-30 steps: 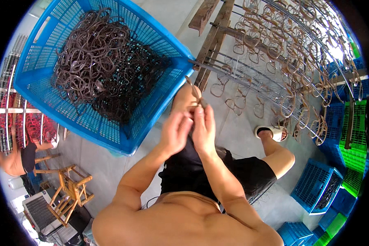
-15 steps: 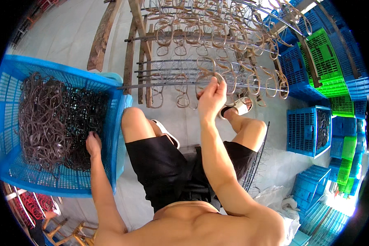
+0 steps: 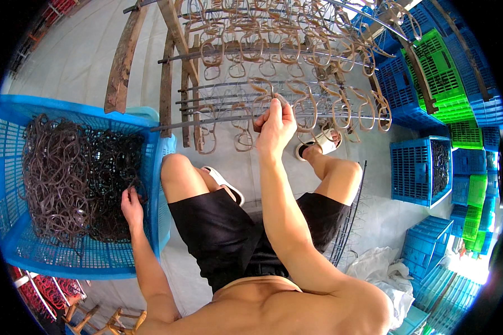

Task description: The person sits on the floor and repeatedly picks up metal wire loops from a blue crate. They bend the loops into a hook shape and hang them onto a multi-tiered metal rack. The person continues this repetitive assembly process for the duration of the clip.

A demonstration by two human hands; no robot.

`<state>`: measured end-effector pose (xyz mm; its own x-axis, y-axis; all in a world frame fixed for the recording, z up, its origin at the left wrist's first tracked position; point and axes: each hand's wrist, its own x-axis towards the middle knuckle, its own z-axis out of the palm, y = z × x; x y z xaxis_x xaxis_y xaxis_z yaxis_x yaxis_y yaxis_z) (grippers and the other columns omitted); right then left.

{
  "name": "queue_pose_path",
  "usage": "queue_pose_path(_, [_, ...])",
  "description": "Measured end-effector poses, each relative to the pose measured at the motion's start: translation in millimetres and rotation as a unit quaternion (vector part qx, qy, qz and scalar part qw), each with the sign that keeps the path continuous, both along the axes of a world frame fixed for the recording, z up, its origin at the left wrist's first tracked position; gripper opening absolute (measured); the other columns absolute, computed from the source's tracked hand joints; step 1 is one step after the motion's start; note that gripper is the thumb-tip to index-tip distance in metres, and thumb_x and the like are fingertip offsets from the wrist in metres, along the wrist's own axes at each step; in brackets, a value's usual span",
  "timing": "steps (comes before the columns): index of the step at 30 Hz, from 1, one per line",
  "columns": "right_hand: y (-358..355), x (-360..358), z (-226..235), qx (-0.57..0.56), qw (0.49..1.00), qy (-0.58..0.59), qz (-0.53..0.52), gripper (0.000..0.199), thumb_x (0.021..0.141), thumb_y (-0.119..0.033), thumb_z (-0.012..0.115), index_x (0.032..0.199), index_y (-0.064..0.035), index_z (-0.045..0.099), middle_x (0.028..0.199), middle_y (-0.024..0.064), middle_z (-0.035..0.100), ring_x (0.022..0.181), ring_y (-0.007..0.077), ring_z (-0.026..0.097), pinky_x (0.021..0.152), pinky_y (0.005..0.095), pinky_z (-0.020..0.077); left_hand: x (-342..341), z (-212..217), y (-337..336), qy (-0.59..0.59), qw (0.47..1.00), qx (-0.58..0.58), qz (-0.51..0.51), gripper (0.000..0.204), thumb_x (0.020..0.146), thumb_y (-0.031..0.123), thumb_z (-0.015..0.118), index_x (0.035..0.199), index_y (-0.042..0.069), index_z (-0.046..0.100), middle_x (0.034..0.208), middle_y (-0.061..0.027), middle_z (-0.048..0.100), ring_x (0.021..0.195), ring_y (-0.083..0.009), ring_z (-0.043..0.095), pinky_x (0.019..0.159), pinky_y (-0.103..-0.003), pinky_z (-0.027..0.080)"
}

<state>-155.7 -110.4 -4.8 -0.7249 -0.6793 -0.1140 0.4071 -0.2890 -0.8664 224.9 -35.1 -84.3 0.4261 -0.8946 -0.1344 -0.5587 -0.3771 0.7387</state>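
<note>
My right hand (image 3: 276, 127) is raised in front of the rack, with thumb and fingers closed on a brown eyeglass frame (image 3: 261, 89). The palm hides part of that frame. Around it, similar brown eyeglass frames (image 3: 207, 137) hang in rows from thin metal rods (image 3: 207, 121). Low on the left, my left hand (image 3: 132, 209) is inside a blue plastic crate (image 3: 72, 271), its fingertips pinched on a dark eyeglass frame (image 3: 135, 185) at the side of the heap. Many tangled frames (image 3: 56, 178) fill the crate, brownish on the left and black on the right.
Wooden posts (image 3: 127, 61) carry the rods and rise close beside the crate. To the right stand stacked blue and green crates (image 3: 439, 72) and a smaller blue crate (image 3: 411, 170) with dark pieces inside. Crumpled clear plastic (image 3: 377, 273) lies near my right elbow.
My right hand has shifted slightly left and toward me, still gripping the brown frame. My left hand has drawn a little toward the crate's right wall. The whole view has tilted slightly.
</note>
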Motion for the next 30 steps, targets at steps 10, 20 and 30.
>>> queue_pose_path(10, [-2.1,23.9,4.6,0.091,0.987,0.129,0.033,0.02,0.093,-0.019,0.051,0.083,-0.0023,0.056,0.054,-0.0017,0.048,0.042,0.006,0.047,0.037,0.023,0.0395,-2.2,-7.2,-2.7,-0.016,1.0,-0.01,-0.001,0.026,0.093,0.024,0.051,0.102,0.001,0.06,0.073,-0.0044,0.058,0.066,-0.0124,0.054,0.062,-0.027,0.043])
queue_pose_path(20, [5.7,4.7,15.0,0.179,0.947,0.261,0.059,0.021,0.091,-0.018,0.053,0.082,0.0004,0.057,0.052,0.0047,0.051,0.043,0.0102,0.048,0.041,0.0283,0.0386,-17.1,8.9,1.0,0.057,0.992,-0.096,0.064,0.027,0.093,0.027,0.053,0.094,0.001,0.061,0.062,-0.001,0.052,0.055,-0.0096,0.048,0.051,-0.025,0.041])
queue_pose_path(30, [41.9,3.3,34.8,0.19,0.778,0.599,-0.024,0.023,0.089,-0.02,0.057,0.096,0.0015,0.053,0.083,0.0113,0.053,0.075,0.0169,0.056,0.063,0.03,0.0456,-105.0,92.3,25.7,0.315,0.921,-0.229,0.025,0.023,0.094,0.02,0.046,0.092,0.0,0.057,0.056,0.0007,0.043,0.049,-0.0077,0.041,0.043,-0.023,0.036])
